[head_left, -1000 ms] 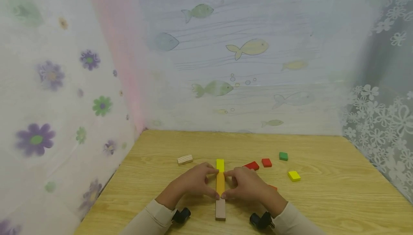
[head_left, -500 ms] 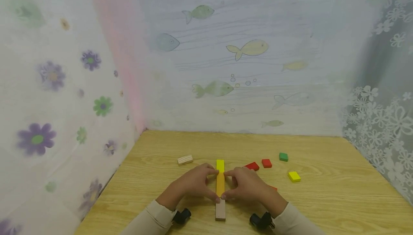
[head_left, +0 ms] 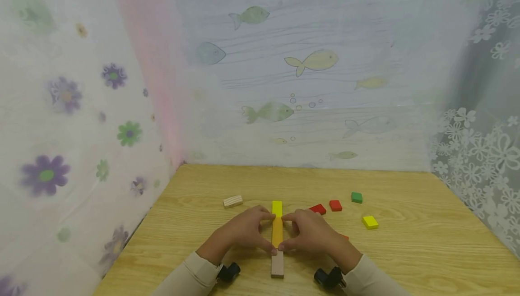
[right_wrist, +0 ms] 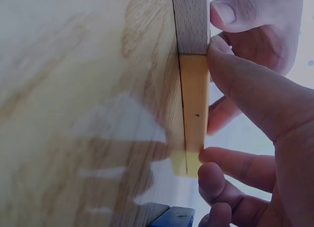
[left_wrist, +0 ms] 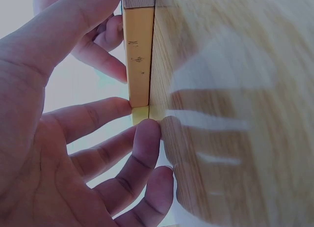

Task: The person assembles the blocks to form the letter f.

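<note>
The orange block lies on the counter, in line between a yellow block and a brown block — my left hand and right hand grasp it from either side, thumb and fingers at its ends. Farther right sits a green block.

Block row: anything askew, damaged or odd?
The block row looks straight. One oddity: the orange block shows small dark marks on its side in the left wrist view, and a spot in the right wrist view. Can't tell whether they're stains, print or damage.
</note>
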Action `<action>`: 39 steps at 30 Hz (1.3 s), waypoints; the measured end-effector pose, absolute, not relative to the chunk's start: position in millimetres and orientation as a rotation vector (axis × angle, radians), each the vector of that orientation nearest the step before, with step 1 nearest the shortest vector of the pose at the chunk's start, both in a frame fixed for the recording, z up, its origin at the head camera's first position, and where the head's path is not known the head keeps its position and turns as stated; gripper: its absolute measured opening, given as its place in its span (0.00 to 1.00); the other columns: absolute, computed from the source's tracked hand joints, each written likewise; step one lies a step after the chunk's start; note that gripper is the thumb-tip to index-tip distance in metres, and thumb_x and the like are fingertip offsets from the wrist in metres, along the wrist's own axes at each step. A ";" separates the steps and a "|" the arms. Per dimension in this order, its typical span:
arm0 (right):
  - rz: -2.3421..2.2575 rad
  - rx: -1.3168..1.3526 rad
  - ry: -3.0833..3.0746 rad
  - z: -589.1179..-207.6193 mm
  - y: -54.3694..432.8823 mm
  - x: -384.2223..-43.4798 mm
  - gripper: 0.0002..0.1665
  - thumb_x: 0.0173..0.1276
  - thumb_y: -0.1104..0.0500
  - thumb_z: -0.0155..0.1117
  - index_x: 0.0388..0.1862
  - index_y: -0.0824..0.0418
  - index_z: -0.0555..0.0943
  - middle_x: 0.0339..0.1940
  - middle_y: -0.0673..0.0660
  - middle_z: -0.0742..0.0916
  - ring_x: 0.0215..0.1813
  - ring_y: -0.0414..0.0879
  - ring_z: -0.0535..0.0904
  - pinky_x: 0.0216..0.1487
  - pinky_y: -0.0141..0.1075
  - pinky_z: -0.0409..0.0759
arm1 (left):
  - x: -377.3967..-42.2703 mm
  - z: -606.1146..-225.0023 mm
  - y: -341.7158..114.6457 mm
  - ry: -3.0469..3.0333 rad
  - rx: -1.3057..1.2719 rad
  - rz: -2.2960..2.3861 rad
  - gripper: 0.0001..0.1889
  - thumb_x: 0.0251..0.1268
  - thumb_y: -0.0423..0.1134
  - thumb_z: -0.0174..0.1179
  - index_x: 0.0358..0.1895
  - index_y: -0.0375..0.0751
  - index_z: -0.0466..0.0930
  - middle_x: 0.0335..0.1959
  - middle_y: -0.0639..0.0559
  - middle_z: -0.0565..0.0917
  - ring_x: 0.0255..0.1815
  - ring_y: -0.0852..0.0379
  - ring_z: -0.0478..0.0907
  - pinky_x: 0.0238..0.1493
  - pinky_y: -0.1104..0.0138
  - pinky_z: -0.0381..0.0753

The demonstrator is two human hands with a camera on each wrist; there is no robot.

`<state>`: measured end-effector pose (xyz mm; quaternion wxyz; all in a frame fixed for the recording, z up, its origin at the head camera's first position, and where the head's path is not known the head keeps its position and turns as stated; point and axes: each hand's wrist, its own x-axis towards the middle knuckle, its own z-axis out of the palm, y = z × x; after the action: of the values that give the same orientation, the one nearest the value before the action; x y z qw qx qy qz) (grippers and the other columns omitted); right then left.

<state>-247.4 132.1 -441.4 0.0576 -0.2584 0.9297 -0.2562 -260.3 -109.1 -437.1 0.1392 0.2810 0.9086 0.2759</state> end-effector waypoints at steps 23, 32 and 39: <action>-0.950 -0.685 2.923 -416.4 177.0 -268.1 0.28 0.63 0.46 0.79 0.59 0.56 0.87 0.49 0.56 0.86 0.50 0.52 0.81 0.49 0.44 0.80 | -264.6 -441.1 -110.6 2.617 0.802 0.770 0.51 0.45 0.64 0.81 0.74 0.46 0.74 0.68 0.52 0.74 0.42 0.63 0.76 0.47 0.65 0.79; -0.950 -0.604 2.941 -432.0 198.4 -277.6 0.21 0.67 0.59 0.75 0.59 0.58 0.87 0.58 0.56 0.85 0.59 0.60 0.82 0.55 0.52 0.84 | -264.3 -441.2 -111.0 2.604 0.824 0.776 0.51 0.45 0.63 0.81 0.74 0.47 0.74 0.68 0.53 0.74 0.41 0.63 0.76 0.47 0.66 0.79; -0.935 -0.609 2.954 -439.1 208.3 -283.1 0.22 0.65 0.64 0.75 0.59 0.60 0.86 0.61 0.61 0.84 0.58 0.62 0.83 0.56 0.55 0.84 | -262.1 -439.0 -110.5 2.596 0.814 0.793 0.51 0.45 0.62 0.81 0.74 0.47 0.73 0.69 0.53 0.74 0.39 0.63 0.75 0.43 0.68 0.77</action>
<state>-283.1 208.3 -439.1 -0.0079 -0.1930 0.9354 -0.2961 -262.1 -110.5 -439.0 0.1533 0.2837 0.9053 0.2764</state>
